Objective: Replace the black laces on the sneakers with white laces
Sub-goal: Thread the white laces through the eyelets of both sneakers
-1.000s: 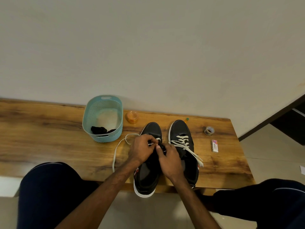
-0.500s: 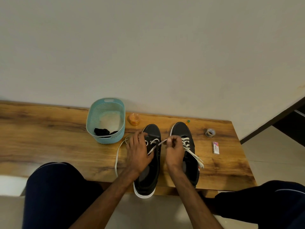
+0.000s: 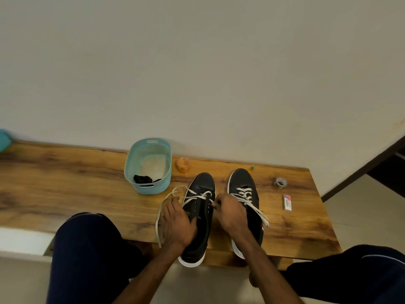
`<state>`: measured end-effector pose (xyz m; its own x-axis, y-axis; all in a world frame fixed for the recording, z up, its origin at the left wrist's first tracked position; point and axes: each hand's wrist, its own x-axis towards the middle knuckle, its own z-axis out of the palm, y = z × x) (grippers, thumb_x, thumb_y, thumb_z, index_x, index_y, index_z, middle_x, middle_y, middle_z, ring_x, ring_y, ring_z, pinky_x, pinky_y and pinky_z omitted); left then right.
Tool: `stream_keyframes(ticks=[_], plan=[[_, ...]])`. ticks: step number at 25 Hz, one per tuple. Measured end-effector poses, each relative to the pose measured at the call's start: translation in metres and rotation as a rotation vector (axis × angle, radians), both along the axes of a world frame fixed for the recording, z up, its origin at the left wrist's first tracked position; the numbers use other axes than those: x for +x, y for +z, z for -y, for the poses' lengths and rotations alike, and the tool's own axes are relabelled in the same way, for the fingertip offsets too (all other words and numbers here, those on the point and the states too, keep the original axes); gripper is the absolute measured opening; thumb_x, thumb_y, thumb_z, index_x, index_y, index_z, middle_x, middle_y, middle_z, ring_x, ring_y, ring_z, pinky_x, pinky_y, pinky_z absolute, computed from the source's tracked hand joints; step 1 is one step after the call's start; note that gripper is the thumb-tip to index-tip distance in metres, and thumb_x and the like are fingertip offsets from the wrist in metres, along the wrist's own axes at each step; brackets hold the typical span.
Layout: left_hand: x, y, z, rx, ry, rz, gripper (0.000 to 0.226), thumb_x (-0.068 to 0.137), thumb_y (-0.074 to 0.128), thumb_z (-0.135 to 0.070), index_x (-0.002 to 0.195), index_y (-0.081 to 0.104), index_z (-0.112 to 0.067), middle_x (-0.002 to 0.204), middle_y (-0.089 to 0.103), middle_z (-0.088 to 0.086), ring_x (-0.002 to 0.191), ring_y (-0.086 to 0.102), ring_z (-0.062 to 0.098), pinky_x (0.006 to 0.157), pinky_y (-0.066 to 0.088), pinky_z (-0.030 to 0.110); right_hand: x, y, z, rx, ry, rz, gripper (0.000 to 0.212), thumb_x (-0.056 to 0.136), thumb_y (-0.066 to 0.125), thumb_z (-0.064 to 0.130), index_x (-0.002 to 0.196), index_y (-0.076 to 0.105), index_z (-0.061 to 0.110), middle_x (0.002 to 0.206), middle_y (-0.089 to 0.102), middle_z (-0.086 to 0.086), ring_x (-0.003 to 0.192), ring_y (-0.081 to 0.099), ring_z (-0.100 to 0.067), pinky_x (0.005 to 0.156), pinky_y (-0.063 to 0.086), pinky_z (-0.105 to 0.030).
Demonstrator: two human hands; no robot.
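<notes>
Gripping left sneaker (image 3: 202, 185) with my left hand (image 3: 177, 222) | my right hand (image 3: 231, 213) pinches its white lace (image 3: 197, 197) | right sneaker (image 3: 241, 178), second of 2 on surface (image 3: 87, 194), laced | 1 basket (image 3: 151, 189), black laces (image 3: 142, 178) inside

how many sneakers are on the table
2. The left sneaker, held by the left hand, has its white lace pinched by the right hand; the right sneaker sits beside it, laced white. None looks hidden.
</notes>
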<state>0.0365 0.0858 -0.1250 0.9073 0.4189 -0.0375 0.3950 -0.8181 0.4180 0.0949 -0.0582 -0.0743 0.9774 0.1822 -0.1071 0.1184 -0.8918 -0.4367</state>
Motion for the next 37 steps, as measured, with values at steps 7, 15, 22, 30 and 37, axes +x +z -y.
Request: stream_keyframes(ticks=[7, 15, 22, 30, 37], plan=[[0.004, 0.002, 0.004, -0.091, -0.066, -0.061, 0.047, 0.09, 0.061, -0.037, 0.127, 0.041, -0.017, 0.127, 0.048, 0.004, 0.116, 0.048, 0.018, 0.091, 0.044, 0.031, 0.002, 0.031, 0.03, -0.147, 0.126, -0.256, 0.023, 0.093, 0.058, 0.034, 0.095, 0.07, 0.015, 0.089, 0.068, -0.003, 0.08, 0.061, -0.018, 0.07, 0.046, -0.029], [0.006, 0.004, 0.007, -0.097, -0.121, -0.092, 0.057, 0.095, 0.053, -0.031, 0.145, 0.03, -0.016, 0.143, 0.042, 0.006, 0.121, 0.052, 0.021, 0.093, 0.048, 0.033, -0.007, 0.005, 0.009, -0.192, 0.201, -0.214, 0.021, 0.099, 0.05, 0.032, 0.103, 0.062, 0.015, 0.099, 0.066, -0.004, 0.082, 0.058, -0.019, 0.072, 0.044, -0.031], [0.006, 0.004, 0.009, -0.066, -0.129, -0.095, 0.065, 0.097, 0.049, -0.034, 0.152, 0.02, -0.016, 0.157, 0.028, 0.005, 0.138, 0.039, 0.02, 0.104, 0.04, 0.034, 0.004, 0.007, -0.003, -0.043, 0.047, -0.119, 0.03, 0.1, 0.049, 0.044, 0.103, 0.06, 0.016, 0.094, 0.065, -0.002, 0.087, 0.062, -0.021, 0.076, 0.049, -0.035], [0.009, -0.003, 0.009, -0.012, -0.213, -0.139, 0.074, 0.1, 0.039, -0.034, 0.157, -0.003, -0.011, 0.165, -0.005, 0.007, 0.152, -0.001, 0.021, 0.122, 0.013, 0.038, -0.014, -0.003, 0.014, -0.232, 0.185, -0.382, 0.022, 0.098, 0.053, 0.029, 0.099, 0.066, 0.011, 0.098, 0.067, -0.006, 0.089, 0.064, -0.022, 0.075, 0.049, -0.032], [0.009, 0.001, 0.007, -0.024, -0.291, -0.166, 0.073, 0.101, 0.037, -0.027, 0.156, -0.007, -0.01, 0.165, -0.009, 0.005, 0.152, -0.004, 0.02, 0.122, 0.008, 0.034, -0.01, -0.001, -0.016, -0.132, 0.063, -0.103, 0.021, 0.102, 0.043, 0.031, 0.113, 0.05, 0.016, 0.106, 0.066, -0.006, 0.095, 0.065, -0.03, 0.078, 0.05, -0.04]])
